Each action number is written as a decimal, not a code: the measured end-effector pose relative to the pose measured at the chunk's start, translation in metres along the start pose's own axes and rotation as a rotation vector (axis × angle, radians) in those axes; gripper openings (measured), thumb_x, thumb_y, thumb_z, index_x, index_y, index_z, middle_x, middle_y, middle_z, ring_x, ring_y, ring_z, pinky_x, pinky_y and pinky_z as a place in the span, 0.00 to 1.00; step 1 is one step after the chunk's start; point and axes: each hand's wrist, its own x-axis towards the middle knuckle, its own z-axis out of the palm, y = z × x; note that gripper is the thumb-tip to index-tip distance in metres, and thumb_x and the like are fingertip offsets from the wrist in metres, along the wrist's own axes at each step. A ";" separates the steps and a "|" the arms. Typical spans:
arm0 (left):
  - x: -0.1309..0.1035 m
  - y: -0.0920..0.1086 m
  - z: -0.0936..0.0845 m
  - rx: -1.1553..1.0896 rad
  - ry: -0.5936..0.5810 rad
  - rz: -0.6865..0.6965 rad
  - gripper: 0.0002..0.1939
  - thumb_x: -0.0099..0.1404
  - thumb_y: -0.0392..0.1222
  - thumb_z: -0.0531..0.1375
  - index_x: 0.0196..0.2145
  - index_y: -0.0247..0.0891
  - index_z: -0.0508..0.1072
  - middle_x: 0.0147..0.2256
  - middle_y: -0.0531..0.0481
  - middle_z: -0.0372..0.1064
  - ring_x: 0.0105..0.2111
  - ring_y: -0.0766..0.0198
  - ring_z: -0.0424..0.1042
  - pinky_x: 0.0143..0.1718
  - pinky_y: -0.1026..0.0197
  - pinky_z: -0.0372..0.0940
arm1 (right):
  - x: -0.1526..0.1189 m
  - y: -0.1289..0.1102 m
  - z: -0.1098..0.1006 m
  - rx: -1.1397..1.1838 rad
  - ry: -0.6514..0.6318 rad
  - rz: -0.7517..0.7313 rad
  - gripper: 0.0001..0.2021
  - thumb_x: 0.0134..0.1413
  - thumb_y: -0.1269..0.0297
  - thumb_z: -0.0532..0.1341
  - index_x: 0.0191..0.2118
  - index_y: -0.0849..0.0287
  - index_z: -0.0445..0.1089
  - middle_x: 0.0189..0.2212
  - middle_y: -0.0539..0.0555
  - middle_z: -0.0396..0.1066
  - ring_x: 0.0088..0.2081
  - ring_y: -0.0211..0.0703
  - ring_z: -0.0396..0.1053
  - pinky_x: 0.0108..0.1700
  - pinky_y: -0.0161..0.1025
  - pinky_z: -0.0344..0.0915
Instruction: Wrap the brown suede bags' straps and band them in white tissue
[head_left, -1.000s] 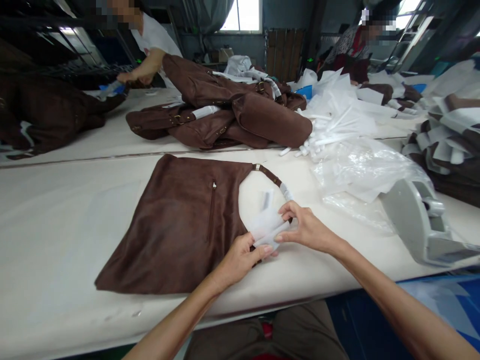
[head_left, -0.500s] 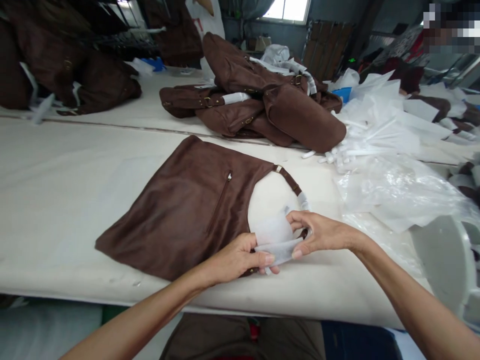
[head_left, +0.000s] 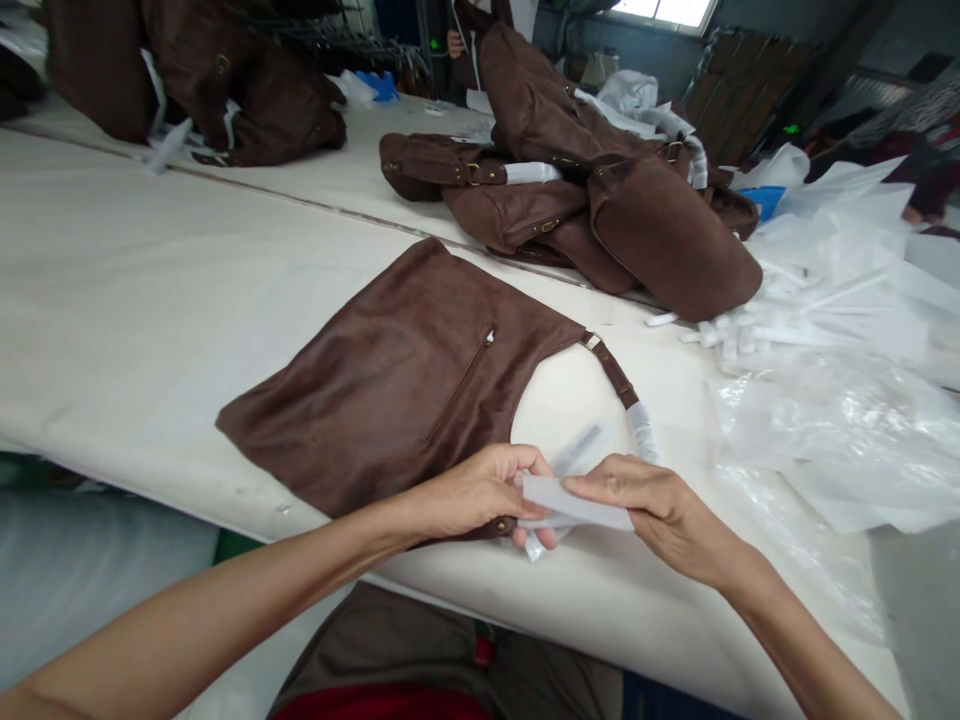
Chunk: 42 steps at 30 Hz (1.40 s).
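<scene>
at the upper left of the frame, from where i stand, dark brown leather-look bags (head_left: 225, 85) slump on a long cream-covered table (head_left: 112, 280). just left of centre lies the one being worked on, a flat, dark brown shoulder bag with a slanting zip (head_left: 397, 375), its curved opening facing right. at its lower right corner is the person's left hand (head_left: 487, 490), fingers curled in, gripping one end of a folded white paper-like strip (head_left: 577, 500). a riveted strap end (head_left: 501, 526) shows just beneath that hand; whether the strap runs inside the strip, i can't tell. farther right, the bag's narrow brown strap (head_left: 616, 375) drops from a metal ring into a white wrapping (head_left: 641, 430). the right hand (head_left: 652, 510) pinches the strip's other end, thumb flat on top, its fingers mostly hidden.

i'd judge it partway done: the strap's upper stretch is covered, while the strip between the hands looks loose and unfastened.

right of centre, higher up, a heap of similar bags (head_left: 604, 205) shows white-wrapped straps; then come thin white rolls (head_left: 750, 330) and, at the right edge, crumpled clear plastic (head_left: 840, 430).
</scene>
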 end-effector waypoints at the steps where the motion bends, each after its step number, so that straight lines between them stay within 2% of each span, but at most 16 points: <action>1: 0.001 0.000 0.000 -0.016 -0.005 -0.001 0.13 0.58 0.44 0.66 0.35 0.35 0.68 0.27 0.47 0.78 0.21 0.69 0.69 0.24 0.68 0.59 | -0.003 0.003 0.002 -0.047 -0.013 -0.034 0.19 0.69 0.68 0.54 0.60 0.43 0.68 0.41 0.53 0.74 0.40 0.40 0.69 0.45 0.39 0.66; 4: 0.005 0.000 -0.001 -0.044 -0.014 0.010 0.11 0.57 0.42 0.65 0.34 0.35 0.69 0.25 0.48 0.76 0.22 0.67 0.71 0.25 0.67 0.61 | -0.009 0.008 0.007 -0.185 -0.051 -0.031 0.23 0.70 0.70 0.52 0.63 0.37 0.64 0.42 0.53 0.70 0.41 0.40 0.67 0.44 0.39 0.65; 9: 0.008 -0.004 -0.009 -0.111 -0.058 -0.004 0.10 0.51 0.37 0.62 0.34 0.34 0.72 0.23 0.48 0.75 0.21 0.64 0.71 0.24 0.66 0.62 | -0.007 0.004 0.008 -0.345 -0.129 -0.045 0.24 0.70 0.71 0.51 0.64 0.36 0.62 0.42 0.52 0.68 0.41 0.39 0.66 0.44 0.38 0.63; 13: 0.008 -0.006 -0.013 -0.161 -0.051 0.071 0.15 0.58 0.47 0.59 0.33 0.30 0.75 0.26 0.43 0.76 0.22 0.61 0.72 0.25 0.62 0.65 | 0.001 0.000 0.005 -0.438 -0.099 -0.117 0.25 0.70 0.73 0.50 0.63 0.38 0.63 0.39 0.52 0.68 0.38 0.39 0.65 0.41 0.36 0.63; 16: 0.007 -0.007 -0.011 -0.107 -0.017 0.059 0.19 0.57 0.54 0.66 0.34 0.32 0.74 0.25 0.47 0.74 0.22 0.65 0.70 0.24 0.65 0.63 | 0.002 -0.003 0.005 -0.509 -0.082 -0.125 0.23 0.70 0.72 0.50 0.60 0.39 0.68 0.36 0.52 0.68 0.36 0.39 0.65 0.39 0.36 0.63; 18: 0.007 -0.010 -0.009 -0.077 0.000 0.053 0.21 0.53 0.53 0.71 0.34 0.33 0.72 0.24 0.50 0.73 0.22 0.67 0.68 0.24 0.67 0.61 | 0.000 -0.003 0.005 -0.491 -0.092 -0.080 0.23 0.70 0.71 0.49 0.61 0.40 0.67 0.37 0.53 0.69 0.36 0.39 0.66 0.39 0.35 0.64; 21: 0.007 -0.014 -0.007 -0.050 -0.015 0.069 0.23 0.54 0.54 0.70 0.35 0.33 0.72 0.28 0.47 0.76 0.23 0.68 0.68 0.24 0.67 0.59 | -0.005 -0.005 0.005 -0.437 -0.011 0.096 0.22 0.69 0.66 0.52 0.65 0.48 0.61 0.42 0.55 0.73 0.41 0.43 0.70 0.43 0.38 0.66; 22: 0.007 -0.015 -0.007 -0.037 -0.017 0.072 0.22 0.55 0.54 0.70 0.36 0.32 0.72 0.28 0.46 0.76 0.23 0.67 0.69 0.25 0.67 0.59 | -0.005 -0.006 0.004 -0.431 0.027 0.165 0.21 0.67 0.64 0.55 0.64 0.51 0.63 0.42 0.56 0.74 0.41 0.45 0.70 0.44 0.40 0.66; 24: 0.007 -0.015 -0.007 0.009 -0.019 0.072 0.22 0.56 0.54 0.69 0.37 0.32 0.73 0.29 0.46 0.77 0.24 0.67 0.69 0.27 0.67 0.60 | -0.004 -0.009 0.002 -0.425 0.057 0.268 0.14 0.64 0.62 0.59 0.53 0.57 0.72 0.38 0.55 0.76 0.38 0.46 0.71 0.42 0.40 0.66; 25: 0.007 -0.015 -0.007 0.037 -0.021 0.068 0.22 0.56 0.55 0.69 0.37 0.32 0.74 0.29 0.46 0.76 0.25 0.67 0.69 0.28 0.66 0.60 | -0.003 -0.010 0.001 -0.411 0.048 0.286 0.10 0.64 0.61 0.59 0.45 0.58 0.75 0.34 0.54 0.76 0.35 0.45 0.71 0.40 0.39 0.65; 27: 0.006 -0.013 -0.006 0.100 -0.037 0.049 0.23 0.57 0.57 0.68 0.37 0.32 0.75 0.30 0.47 0.77 0.28 0.65 0.70 0.31 0.66 0.61 | 0.001 -0.013 -0.004 -0.367 0.028 0.276 0.11 0.65 0.60 0.58 0.35 0.59 0.74 0.30 0.53 0.75 0.32 0.42 0.70 0.37 0.37 0.63; 30: 0.005 -0.012 -0.005 0.216 -0.047 0.036 0.24 0.59 0.60 0.65 0.35 0.32 0.77 0.32 0.46 0.77 0.31 0.62 0.71 0.34 0.64 0.61 | 0.005 -0.010 -0.011 -0.311 0.011 0.215 0.12 0.65 0.58 0.58 0.35 0.60 0.74 0.30 0.52 0.75 0.32 0.41 0.70 0.37 0.35 0.61; 35: 0.008 -0.017 -0.006 0.342 0.054 0.066 0.27 0.59 0.63 0.62 0.32 0.31 0.77 0.29 0.45 0.76 0.26 0.64 0.66 0.29 0.64 0.56 | 0.010 0.006 -0.013 -0.325 0.014 0.155 0.12 0.66 0.58 0.58 0.38 0.60 0.75 0.30 0.52 0.75 0.32 0.42 0.71 0.39 0.37 0.63; 38: 0.007 -0.021 -0.005 0.378 0.090 0.062 0.28 0.58 0.65 0.61 0.33 0.31 0.76 0.28 0.44 0.76 0.24 0.63 0.65 0.27 0.64 0.55 | -0.002 0.005 -0.006 -0.386 0.194 0.123 0.11 0.66 0.59 0.58 0.41 0.59 0.75 0.37 0.55 0.77 0.40 0.45 0.73 0.47 0.41 0.65; 40: 0.006 -0.022 -0.005 0.435 0.114 0.073 0.28 0.58 0.65 0.61 0.34 0.32 0.76 0.29 0.44 0.77 0.27 0.61 0.69 0.30 0.64 0.58 | -0.022 -0.003 0.001 -0.390 0.445 0.138 0.11 0.64 0.60 0.60 0.46 0.58 0.74 0.44 0.57 0.76 0.47 0.47 0.72 0.53 0.43 0.64; 42: 0.009 -0.019 -0.006 0.459 0.146 0.072 0.29 0.57 0.66 0.62 0.36 0.33 0.77 0.31 0.45 0.78 0.32 0.58 0.73 0.34 0.63 0.62 | -0.050 -0.017 0.010 -0.375 0.689 0.197 0.12 0.63 0.59 0.60 0.48 0.58 0.73 0.45 0.57 0.75 0.48 0.45 0.72 0.53 0.42 0.65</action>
